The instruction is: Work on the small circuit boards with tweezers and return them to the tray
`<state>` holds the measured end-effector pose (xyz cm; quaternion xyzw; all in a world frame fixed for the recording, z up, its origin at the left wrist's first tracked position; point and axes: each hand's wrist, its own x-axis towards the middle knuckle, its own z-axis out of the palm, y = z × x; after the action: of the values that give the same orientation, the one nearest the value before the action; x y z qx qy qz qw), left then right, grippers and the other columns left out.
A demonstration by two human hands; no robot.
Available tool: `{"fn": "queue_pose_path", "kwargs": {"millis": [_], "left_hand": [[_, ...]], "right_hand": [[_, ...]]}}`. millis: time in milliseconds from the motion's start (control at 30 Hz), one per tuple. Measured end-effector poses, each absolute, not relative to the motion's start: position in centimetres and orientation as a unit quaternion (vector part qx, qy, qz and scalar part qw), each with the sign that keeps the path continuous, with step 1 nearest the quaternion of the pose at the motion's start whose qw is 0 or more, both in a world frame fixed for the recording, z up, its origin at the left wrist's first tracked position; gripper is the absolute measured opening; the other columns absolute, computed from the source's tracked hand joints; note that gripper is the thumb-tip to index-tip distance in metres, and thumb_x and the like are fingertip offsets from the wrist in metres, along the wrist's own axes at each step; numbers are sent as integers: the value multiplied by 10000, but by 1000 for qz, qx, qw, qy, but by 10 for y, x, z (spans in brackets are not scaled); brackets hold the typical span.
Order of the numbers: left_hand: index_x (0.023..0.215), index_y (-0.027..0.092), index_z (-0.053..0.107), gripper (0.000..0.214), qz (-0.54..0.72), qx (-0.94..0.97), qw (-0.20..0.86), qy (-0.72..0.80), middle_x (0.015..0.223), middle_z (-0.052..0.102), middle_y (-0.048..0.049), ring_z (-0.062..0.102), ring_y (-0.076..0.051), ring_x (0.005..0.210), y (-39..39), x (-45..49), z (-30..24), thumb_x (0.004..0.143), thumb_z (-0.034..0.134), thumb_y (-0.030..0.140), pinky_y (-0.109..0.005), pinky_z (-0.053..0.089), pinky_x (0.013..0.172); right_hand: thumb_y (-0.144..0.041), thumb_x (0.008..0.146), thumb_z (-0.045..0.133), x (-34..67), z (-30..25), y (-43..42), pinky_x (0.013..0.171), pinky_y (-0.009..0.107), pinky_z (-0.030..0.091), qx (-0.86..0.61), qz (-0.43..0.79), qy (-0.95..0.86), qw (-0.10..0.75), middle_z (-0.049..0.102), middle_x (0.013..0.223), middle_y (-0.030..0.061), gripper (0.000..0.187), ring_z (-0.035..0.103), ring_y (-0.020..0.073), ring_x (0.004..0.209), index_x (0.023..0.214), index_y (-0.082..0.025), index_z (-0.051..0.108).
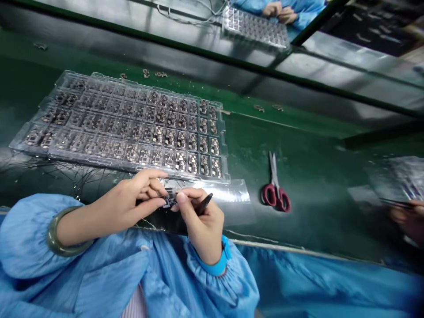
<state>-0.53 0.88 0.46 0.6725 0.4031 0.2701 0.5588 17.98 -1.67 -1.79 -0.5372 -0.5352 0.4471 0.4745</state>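
My left hand (132,201) pinches a small dark circuit part (170,198) between thumb and fingers, near the front edge of the green bench. My right hand (198,221) is closed on dark tweezers (204,204) and its fingertips meet the same small part. Both hands hover just in front of a clear plastic tray (49,148) whose pockets hold several small circuit boards. A green bangle sits on my left wrist and a blue strap on my right wrist.
Red-handled scissors (275,190) lie on the green mat to the right. A clear plastic strip (232,191) lies beside the tray. Another tray (255,27) and another person's hands (281,11) are at the far side. A blurred hand (409,221) shows at the right edge.
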Motion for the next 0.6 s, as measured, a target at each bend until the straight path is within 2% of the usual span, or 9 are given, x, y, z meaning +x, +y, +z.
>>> {"fn": "queue_pose_path", "kwargs": {"millis": [133,233,400,600], "left_hand": [[1135,179,490,241,226,607,627,433,818,601,14,581,-72,582,9,-5,4,950,495,333,-181,491,552],[1072,177,526,209,225,600,630,439,774,584,27,454,-41,478,10,-3,3,954,476,342,-162,376,442],[1004,169,553,254,245,596,643,413,740,604,2,373,-50,447,9,-2,-5,976,423,387,-193,269,396],[940,166,566,246,265,584,644,416,669,576,20,373,-59,446,8,1,-7,962,455,384,-202,309,426]], "right_hand": [[-323,876,631,180,-24,-20,567,194,502,-548,453,-488,506,683,625,-29,108,634,98,566,851,-226,671],[-319,875,632,177,-25,-21,572,207,515,-549,447,-484,515,682,632,-26,112,649,107,572,843,-219,671],[-301,878,625,174,-26,-25,566,228,534,-560,401,-496,528,692,639,-20,101,662,121,568,841,-213,657],[-264,874,632,173,-31,-30,563,215,529,-567,371,-496,543,691,635,-36,48,654,110,559,861,-224,655]]}}
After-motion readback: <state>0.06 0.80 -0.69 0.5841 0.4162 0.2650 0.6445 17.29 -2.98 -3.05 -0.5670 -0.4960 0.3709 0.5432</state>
